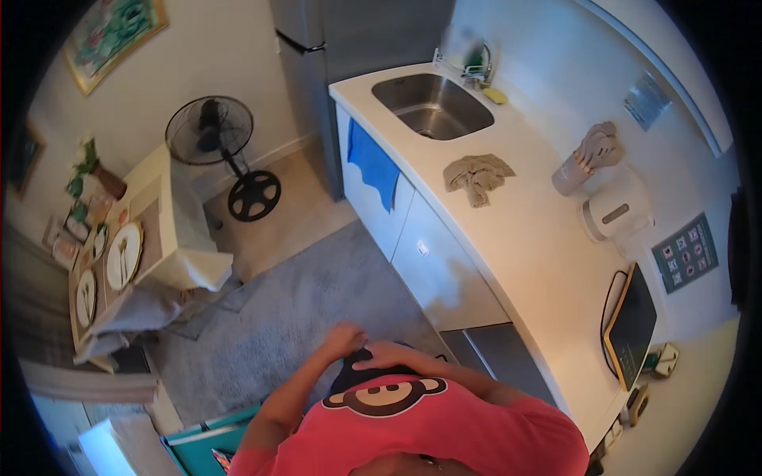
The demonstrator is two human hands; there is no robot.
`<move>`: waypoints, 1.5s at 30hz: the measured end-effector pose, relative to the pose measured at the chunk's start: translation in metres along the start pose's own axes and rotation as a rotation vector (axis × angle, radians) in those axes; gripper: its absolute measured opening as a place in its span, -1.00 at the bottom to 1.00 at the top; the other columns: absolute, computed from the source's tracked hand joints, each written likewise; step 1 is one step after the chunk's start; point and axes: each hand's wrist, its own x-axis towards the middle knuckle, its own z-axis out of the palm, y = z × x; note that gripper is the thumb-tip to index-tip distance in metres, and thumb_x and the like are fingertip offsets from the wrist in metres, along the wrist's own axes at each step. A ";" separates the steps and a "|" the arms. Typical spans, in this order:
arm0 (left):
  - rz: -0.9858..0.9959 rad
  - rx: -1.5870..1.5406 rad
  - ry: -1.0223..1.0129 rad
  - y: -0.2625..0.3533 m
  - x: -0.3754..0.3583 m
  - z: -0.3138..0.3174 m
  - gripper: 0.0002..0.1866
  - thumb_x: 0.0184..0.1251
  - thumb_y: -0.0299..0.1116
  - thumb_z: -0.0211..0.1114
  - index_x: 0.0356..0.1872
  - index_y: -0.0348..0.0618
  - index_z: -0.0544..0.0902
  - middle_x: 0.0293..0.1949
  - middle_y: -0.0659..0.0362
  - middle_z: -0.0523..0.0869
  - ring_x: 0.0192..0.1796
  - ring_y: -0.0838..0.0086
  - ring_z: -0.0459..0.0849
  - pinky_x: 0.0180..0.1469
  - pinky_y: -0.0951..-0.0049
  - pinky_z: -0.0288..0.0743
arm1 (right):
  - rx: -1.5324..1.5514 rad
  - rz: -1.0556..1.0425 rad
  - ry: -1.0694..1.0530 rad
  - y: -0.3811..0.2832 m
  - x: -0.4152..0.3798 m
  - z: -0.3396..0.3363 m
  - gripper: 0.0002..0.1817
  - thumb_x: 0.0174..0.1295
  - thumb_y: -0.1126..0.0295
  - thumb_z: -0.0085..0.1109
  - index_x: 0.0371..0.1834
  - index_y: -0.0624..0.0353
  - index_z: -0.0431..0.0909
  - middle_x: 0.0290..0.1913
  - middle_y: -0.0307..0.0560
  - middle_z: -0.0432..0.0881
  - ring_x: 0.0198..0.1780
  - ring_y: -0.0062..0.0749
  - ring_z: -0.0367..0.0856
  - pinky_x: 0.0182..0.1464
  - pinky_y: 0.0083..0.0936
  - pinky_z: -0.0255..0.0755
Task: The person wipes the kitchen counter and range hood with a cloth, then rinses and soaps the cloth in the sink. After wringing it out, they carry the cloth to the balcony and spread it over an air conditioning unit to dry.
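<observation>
Both of my hands are in front of my waist, low in the middle of the head view. My left hand (345, 338) is curled closed just above the dark clothing (348, 376) at my waist; its inner side is hidden. Close beside it, my right hand (385, 355) lies across that dark fabric, its fingers stretched out toward the left hand. Below them is my red shirt (452, 428) with a monkey face printed on it.
To the right runs a white counter (516, 238) with a sink (432, 107), a crumpled brown cloth (479, 178), a kettle (617, 212), a utensil holder (568, 176) and a black cooktop (633, 327). A fan (210, 131) and a set dining table (178, 230) stand left.
</observation>
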 end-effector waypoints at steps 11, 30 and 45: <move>-0.208 -0.375 -0.007 -0.040 0.071 -0.076 -0.48 0.16 -0.04 0.21 0.06 -0.16 0.47 0.03 -0.07 0.53 0.08 0.11 0.50 0.11 0.29 0.34 | 0.302 0.033 0.254 0.061 0.043 -0.082 -0.24 -0.01 -0.20 0.15 0.08 0.23 0.38 0.03 0.15 0.51 0.07 -0.03 0.47 0.08 -0.25 0.33; 0.547 -0.206 -0.848 -0.082 0.196 -0.113 -0.79 0.10 -0.26 0.19 -0.41 -0.21 0.61 -0.44 -0.06 0.60 -0.29 0.04 0.58 -0.26 0.16 0.44 | 0.488 0.697 0.972 -0.012 -0.025 0.010 -0.72 0.22 0.23 -0.03 -0.33 0.23 0.53 -0.36 0.23 0.55 -0.23 0.19 0.49 -0.20 -0.09 0.37; 1.431 -0.165 -1.612 -0.002 0.130 -0.007 -0.73 -0.04 -0.24 0.20 -0.43 -0.26 0.63 -0.45 -0.12 0.62 -0.37 0.02 0.60 -0.36 0.13 0.42 | 1.313 1.169 1.321 -0.133 0.046 0.118 -0.68 0.21 0.17 -0.05 -0.29 0.24 0.51 -0.31 0.18 0.57 -0.22 0.08 0.52 -0.18 -0.20 0.39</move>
